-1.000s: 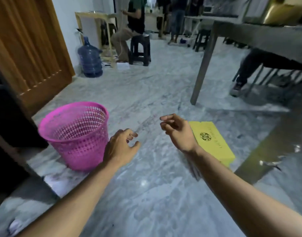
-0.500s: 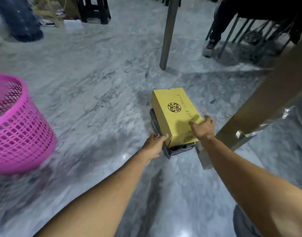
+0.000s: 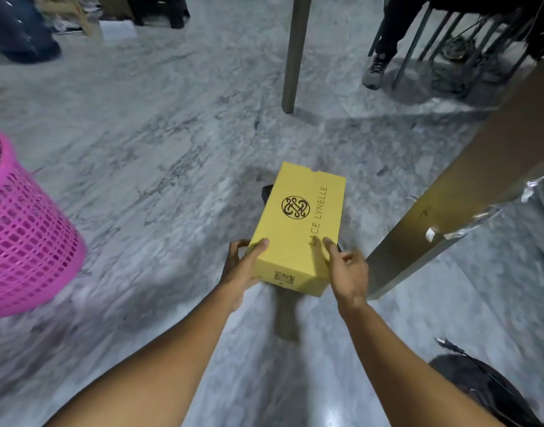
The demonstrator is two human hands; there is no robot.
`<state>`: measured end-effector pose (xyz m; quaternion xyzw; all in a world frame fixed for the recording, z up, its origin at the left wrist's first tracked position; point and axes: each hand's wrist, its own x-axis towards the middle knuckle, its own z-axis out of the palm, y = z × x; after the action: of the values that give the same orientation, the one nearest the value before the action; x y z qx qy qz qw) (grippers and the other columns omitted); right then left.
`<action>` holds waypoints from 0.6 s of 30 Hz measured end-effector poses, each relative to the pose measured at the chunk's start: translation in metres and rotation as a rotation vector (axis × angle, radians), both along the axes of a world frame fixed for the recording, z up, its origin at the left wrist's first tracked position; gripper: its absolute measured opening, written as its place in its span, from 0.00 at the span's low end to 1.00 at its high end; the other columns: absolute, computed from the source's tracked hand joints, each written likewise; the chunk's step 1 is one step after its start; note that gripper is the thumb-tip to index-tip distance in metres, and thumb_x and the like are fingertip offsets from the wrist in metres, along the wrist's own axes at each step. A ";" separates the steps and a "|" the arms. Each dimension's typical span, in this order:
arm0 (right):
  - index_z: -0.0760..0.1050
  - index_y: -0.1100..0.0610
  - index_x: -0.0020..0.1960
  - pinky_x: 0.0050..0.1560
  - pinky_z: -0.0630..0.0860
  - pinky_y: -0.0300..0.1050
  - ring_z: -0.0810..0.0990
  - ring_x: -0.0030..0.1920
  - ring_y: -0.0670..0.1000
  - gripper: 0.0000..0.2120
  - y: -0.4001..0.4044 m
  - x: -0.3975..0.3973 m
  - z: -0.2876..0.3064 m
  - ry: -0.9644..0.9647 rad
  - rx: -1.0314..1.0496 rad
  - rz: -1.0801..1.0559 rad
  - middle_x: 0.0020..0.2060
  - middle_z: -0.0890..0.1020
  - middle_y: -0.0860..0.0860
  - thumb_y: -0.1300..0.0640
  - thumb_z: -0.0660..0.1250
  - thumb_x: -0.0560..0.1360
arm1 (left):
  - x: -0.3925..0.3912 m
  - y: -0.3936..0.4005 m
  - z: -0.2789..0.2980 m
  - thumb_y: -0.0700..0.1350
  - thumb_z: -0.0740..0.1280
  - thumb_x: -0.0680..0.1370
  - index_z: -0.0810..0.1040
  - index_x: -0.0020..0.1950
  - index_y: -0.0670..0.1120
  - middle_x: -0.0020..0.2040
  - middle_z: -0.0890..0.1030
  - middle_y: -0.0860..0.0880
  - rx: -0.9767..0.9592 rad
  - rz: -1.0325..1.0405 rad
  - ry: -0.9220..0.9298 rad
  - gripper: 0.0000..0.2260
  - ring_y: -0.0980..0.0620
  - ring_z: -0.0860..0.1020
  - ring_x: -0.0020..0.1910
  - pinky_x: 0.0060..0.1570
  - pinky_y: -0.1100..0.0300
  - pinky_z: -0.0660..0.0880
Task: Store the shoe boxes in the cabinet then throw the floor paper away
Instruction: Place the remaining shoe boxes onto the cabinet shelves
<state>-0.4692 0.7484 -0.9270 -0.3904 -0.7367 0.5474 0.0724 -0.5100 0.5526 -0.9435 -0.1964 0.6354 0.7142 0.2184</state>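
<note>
Contact now: both hands have closed in on the yellow shoe box [image 3: 296, 232], where a second ago they hung empty in the air beside the pink basket [image 3: 27, 241]. Half a second back I was only just touching its near end; now my left hand [image 3: 243, 269] wraps the near-left corner, thumb on the lid and fingers [image 3: 238, 246] curled round the side, and my right hand [image 3: 346, 271] presses the near-right corner, thumb on top by the printed lettering. So the fingers on both sides are clamped on the box, not loose.

The box sits low over the marble floor [image 3: 141, 155], with a dark box [image 3: 268, 192] showing under its far-left edge. I can't tell whether the yellow one is resting on that or already lifted a touch off it. A brown cabinet door [image 3: 468, 192] stands open just to my right, near the box.

My read: the grab is made, so the storing step has properly started. Next comes the lift and a swing to the right, past that door edge, which I'd watch for a knock. The dark box looks like a second one to fetch after. No floor paper is in my view at the moment, and the pink basket waits well off to the left for it.
</note>
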 end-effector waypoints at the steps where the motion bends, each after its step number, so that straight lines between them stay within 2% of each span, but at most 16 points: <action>1: 0.71 0.55 0.47 0.44 0.73 0.50 0.79 0.48 0.53 0.25 0.004 -0.004 0.001 0.020 -0.119 -0.002 0.47 0.79 0.52 0.34 0.72 0.73 | 0.011 -0.008 0.001 0.57 0.73 0.77 0.71 0.64 0.53 0.60 0.80 0.50 0.003 -0.027 0.000 0.20 0.49 0.81 0.55 0.56 0.48 0.79; 3: 0.72 0.54 0.56 0.42 0.72 0.47 0.79 0.51 0.53 0.29 0.011 -0.014 0.006 0.046 -0.329 0.049 0.51 0.79 0.51 0.32 0.73 0.71 | 0.033 -0.031 0.000 0.55 0.72 0.78 0.73 0.64 0.55 0.61 0.80 0.51 0.013 -0.069 -0.012 0.17 0.47 0.81 0.58 0.61 0.45 0.78; 5: 0.72 0.50 0.69 0.45 0.77 0.49 0.82 0.57 0.55 0.43 0.014 -0.024 0.009 0.007 -0.482 0.113 0.59 0.82 0.51 0.27 0.74 0.64 | 0.055 -0.053 0.000 0.56 0.73 0.76 0.75 0.63 0.58 0.63 0.80 0.52 0.026 -0.123 -0.032 0.17 0.47 0.80 0.62 0.65 0.42 0.77; 6: 0.72 0.48 0.71 0.46 0.80 0.50 0.84 0.57 0.56 0.45 0.013 -0.027 0.008 -0.008 -0.525 0.135 0.61 0.84 0.52 0.26 0.74 0.61 | 0.065 -0.066 0.001 0.56 0.74 0.75 0.76 0.63 0.59 0.63 0.80 0.53 0.028 -0.143 -0.035 0.18 0.48 0.79 0.62 0.67 0.41 0.76; 8: 0.74 0.46 0.70 0.41 0.83 0.50 0.87 0.53 0.56 0.42 0.004 -0.028 0.006 -0.002 -0.566 0.170 0.58 0.87 0.53 0.30 0.76 0.61 | 0.081 -0.092 0.004 0.55 0.75 0.75 0.75 0.64 0.60 0.62 0.80 0.56 0.002 -0.181 -0.041 0.19 0.53 0.78 0.61 0.70 0.40 0.72; 10: 0.77 0.47 0.68 0.35 0.82 0.48 0.89 0.47 0.54 0.39 -0.005 -0.023 0.004 0.043 -0.582 0.211 0.57 0.87 0.54 0.33 0.78 0.62 | 0.092 -0.117 0.008 0.60 0.78 0.71 0.75 0.67 0.61 0.64 0.80 0.56 -0.031 -0.242 -0.039 0.26 0.53 0.77 0.64 0.71 0.38 0.68; 12: 0.76 0.48 0.70 0.33 0.81 0.47 0.88 0.39 0.52 0.41 -0.024 -0.016 0.009 0.070 -0.610 0.274 0.55 0.87 0.55 0.34 0.80 0.61 | 0.098 -0.140 0.019 0.66 0.80 0.63 0.75 0.67 0.64 0.67 0.80 0.51 -0.026 -0.277 -0.022 0.34 0.46 0.77 0.66 0.66 0.37 0.69; 13: 0.75 0.48 0.70 0.37 0.82 0.51 0.89 0.41 0.54 0.41 -0.035 -0.013 0.014 0.083 -0.628 0.315 0.56 0.86 0.55 0.34 0.81 0.62 | 0.098 -0.149 0.026 0.67 0.80 0.62 0.75 0.67 0.65 0.66 0.80 0.50 -0.014 -0.269 -0.003 0.34 0.43 0.78 0.64 0.62 0.39 0.70; 15: 0.77 0.50 0.68 0.53 0.83 0.64 0.86 0.57 0.62 0.40 -0.066 -0.005 0.034 0.149 -0.636 0.395 0.59 0.86 0.57 0.36 0.82 0.61 | 0.096 -0.164 0.049 0.68 0.77 0.64 0.75 0.70 0.61 0.61 0.82 0.48 0.007 -0.149 0.063 0.36 0.45 0.80 0.55 0.54 0.47 0.75; 16: 0.78 0.52 0.67 0.56 0.82 0.64 0.85 0.60 0.64 0.39 -0.084 0.001 0.048 0.189 -0.640 0.440 0.59 0.86 0.58 0.38 0.82 0.62 | 0.094 -0.170 0.066 0.69 0.76 0.64 0.75 0.71 0.60 0.58 0.83 0.49 0.016 -0.070 0.098 0.37 0.47 0.81 0.51 0.48 0.52 0.76; 17: 0.78 0.55 0.66 0.54 0.83 0.60 0.85 0.58 0.64 0.36 -0.099 0.005 0.061 0.221 -0.636 0.492 0.57 0.86 0.58 0.40 0.82 0.63 | 0.089 -0.175 0.083 0.69 0.75 0.63 0.74 0.72 0.59 0.58 0.83 0.49 0.023 -0.009 0.140 0.39 0.50 0.80 0.49 0.45 0.55 0.74; 18: 0.79 0.57 0.64 0.49 0.83 0.55 0.86 0.54 0.61 0.33 -0.115 0.008 0.075 0.246 -0.625 0.546 0.54 0.87 0.58 0.43 0.80 0.65 | 0.085 -0.180 0.101 0.70 0.75 0.62 0.74 0.72 0.59 0.61 0.83 0.48 0.036 0.040 0.189 0.41 0.50 0.80 0.50 0.46 0.56 0.74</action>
<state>-0.4613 0.6332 -0.8522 -0.1163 -0.5976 0.7858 -0.1095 -0.4247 0.3727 -0.8426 -0.1370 0.6362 0.7450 0.1466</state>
